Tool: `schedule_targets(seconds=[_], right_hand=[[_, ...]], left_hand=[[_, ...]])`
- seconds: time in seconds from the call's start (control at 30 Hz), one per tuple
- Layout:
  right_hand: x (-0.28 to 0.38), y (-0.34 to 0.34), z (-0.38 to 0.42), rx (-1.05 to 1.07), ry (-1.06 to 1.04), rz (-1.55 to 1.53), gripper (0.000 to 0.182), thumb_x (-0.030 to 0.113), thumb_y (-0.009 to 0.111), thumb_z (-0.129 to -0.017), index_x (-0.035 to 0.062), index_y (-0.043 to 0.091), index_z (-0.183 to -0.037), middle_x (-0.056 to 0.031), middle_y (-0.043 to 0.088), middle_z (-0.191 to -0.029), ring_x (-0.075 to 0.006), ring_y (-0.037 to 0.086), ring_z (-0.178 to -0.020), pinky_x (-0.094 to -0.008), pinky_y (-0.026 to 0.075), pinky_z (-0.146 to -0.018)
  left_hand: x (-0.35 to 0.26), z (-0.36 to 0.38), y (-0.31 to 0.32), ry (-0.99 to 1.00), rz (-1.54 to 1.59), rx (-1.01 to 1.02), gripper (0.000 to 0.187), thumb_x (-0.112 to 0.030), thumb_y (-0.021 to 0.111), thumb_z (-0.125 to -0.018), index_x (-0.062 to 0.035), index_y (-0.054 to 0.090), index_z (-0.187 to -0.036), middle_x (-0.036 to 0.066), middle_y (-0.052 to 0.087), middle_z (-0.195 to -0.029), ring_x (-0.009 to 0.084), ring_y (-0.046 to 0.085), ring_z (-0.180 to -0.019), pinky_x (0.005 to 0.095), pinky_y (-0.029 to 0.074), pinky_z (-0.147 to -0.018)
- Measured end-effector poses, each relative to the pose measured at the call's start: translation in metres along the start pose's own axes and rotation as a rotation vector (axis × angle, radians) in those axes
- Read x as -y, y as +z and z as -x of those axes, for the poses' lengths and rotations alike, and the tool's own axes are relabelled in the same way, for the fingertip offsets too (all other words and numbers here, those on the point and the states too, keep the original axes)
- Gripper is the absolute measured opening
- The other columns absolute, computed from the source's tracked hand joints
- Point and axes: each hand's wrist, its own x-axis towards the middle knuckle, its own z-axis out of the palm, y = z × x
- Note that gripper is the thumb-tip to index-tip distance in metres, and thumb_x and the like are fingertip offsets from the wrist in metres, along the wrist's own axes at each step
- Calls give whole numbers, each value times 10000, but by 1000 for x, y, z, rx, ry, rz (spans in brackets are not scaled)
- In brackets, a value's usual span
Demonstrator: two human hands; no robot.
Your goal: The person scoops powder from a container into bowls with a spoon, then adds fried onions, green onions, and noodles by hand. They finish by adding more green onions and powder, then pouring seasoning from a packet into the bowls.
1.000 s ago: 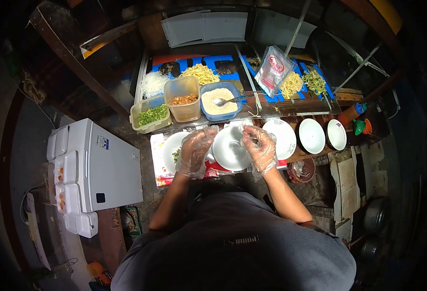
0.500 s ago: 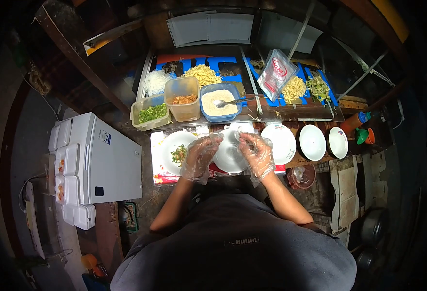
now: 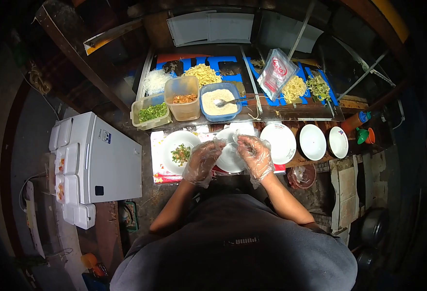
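Both hands wear loose, clear plastic gloves and are raised over a white bowl [image 3: 230,160], partly covering it. My left hand [image 3: 203,157] has its fingers curled together near the bowl's left side. Opposite it, my right hand [image 3: 255,153] is closed too, fingertips bent inward. Whatever the fingertips may pinch is too small or transparent to make out. Left of my left hand stands another white bowl [image 3: 169,154], with chopped greens and brown bits [image 3: 181,154] in it. A white plate-like bowl [image 3: 279,143] sits just right of my right hand.
Beyond the bowls stand tubs of chopped greens [image 3: 151,113], brown bits [image 3: 184,99] and pale powder with a spoon [image 3: 218,104]. Noodles [image 3: 202,75] lie behind. Further right are white bowls [image 3: 313,142] and an orange bottle [image 3: 354,122]. A white freezer [image 3: 116,160] stands left.
My left hand has shifted slightly right and down, showing more of the left bowl's contents. My right hand has moved only a little to the left.
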Motion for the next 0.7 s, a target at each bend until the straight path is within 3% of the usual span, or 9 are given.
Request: schedule_targets(seconds=[0.07,0.17,0.37,0.53,0.7], right_hand=[[-1,0,1,11,38,-12,323,16,685,-829,25,650,-1150,-108,671,-1058,-190,655,-989,-312,512,-874],[-7,3,3,-23,2,-39,315,47,693,-822,24,659,-1134,-116,668,-1038,-185,660,-947,-288,516,-809],[-2,3,5,-44,6,-12,324,58,697,-826,31,657,-1146,-115,669,-1054,-187,661,-944,-290,518,-811],[-1,3,7,-45,41,-9,323,65,699,-829,30,655,-1148,-110,668,-1062,-180,659,-942,-285,517,-816],[2,4,9,-37,53,14,328,70,699,-833,30,651,-1154,-105,668,-1061,-171,654,-947,-281,517,-820]], left_hand=[[1,0,0,-15,-6,21,252,-155,554,-945,16,620,-1119,176,659,-1134,289,638,-1033,388,488,-910],[5,1,1,-40,18,28,267,-163,552,-945,13,640,-1125,171,663,-1114,274,637,-1022,371,486,-905],[2,-1,2,-65,30,32,267,-164,561,-940,26,651,-1103,166,670,-1085,259,640,-1009,353,485,-892],[15,-2,0,159,-152,74,247,-152,563,-931,29,648,-1076,158,673,-1087,272,650,-996,352,497,-874],[14,0,-1,147,-150,79,227,-129,564,-926,33,642,-1065,159,676,-1083,273,654,-996,356,500,-875]])
